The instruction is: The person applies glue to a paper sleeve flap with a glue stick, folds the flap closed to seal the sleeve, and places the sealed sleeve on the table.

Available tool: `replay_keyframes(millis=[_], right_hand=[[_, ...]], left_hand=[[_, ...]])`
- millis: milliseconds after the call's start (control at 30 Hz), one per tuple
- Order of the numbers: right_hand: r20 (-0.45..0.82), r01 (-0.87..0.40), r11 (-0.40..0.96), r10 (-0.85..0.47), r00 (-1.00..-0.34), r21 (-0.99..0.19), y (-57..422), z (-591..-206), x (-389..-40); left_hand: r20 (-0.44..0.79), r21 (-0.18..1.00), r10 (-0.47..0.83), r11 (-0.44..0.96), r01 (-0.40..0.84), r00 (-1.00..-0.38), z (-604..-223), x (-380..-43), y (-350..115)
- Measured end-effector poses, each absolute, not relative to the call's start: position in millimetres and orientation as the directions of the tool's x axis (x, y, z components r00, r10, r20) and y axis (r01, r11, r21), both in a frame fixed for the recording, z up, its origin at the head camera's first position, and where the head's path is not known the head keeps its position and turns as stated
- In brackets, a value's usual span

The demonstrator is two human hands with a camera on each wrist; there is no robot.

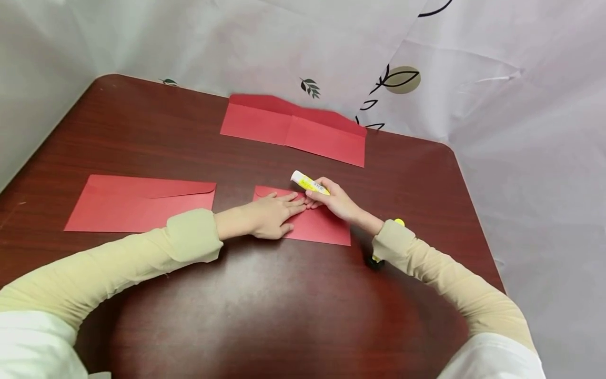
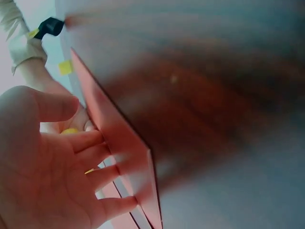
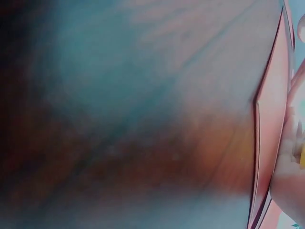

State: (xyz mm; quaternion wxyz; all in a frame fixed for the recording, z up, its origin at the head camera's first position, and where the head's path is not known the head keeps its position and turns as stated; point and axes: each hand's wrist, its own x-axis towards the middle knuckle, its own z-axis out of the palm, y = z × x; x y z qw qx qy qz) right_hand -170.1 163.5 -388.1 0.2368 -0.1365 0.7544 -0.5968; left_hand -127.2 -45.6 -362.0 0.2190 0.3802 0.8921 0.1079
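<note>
Brown desk point(image 1: 265, 305) carries a red envelope point(image 1: 331, 230); left hand point(image 1: 273, 216), fingers outstretched, apparently steadies it; right hand point(image 1: 333, 202) grips glue stick point(image 1: 309, 183).

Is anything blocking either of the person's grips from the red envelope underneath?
Nothing visible. The left-hand grip rests its fingers directly on that envelope, and the right-hand grip seems to touch it with its lower fingers. The white-and-yellow tube held there doesn't appear to block either.

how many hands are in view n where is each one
2: the left hand rests on a red envelope; the right hand holds a yellow-and-white tube beside it. No hidden ones are apparent.
</note>
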Motion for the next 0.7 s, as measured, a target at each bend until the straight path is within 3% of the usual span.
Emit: replay_keyframes(millis=[433,700], right_hand=[[-0.213,0.064,0.3,-0.497,-0.841,-0.952,165.5,-385.8,-174.6],[-0.232,0.04,0.383,-0.471,-0.851,-0.923,163.6,-385.9,-172.8]], left_hand=[[-0.308,0.471,0.757,0.648,0.599,-0.576,-359.1,-136.2,-58.0],[-0.293,0.45,0.732,0.673,0.587,-0.615,-362.1,-135.6,-69.8]])
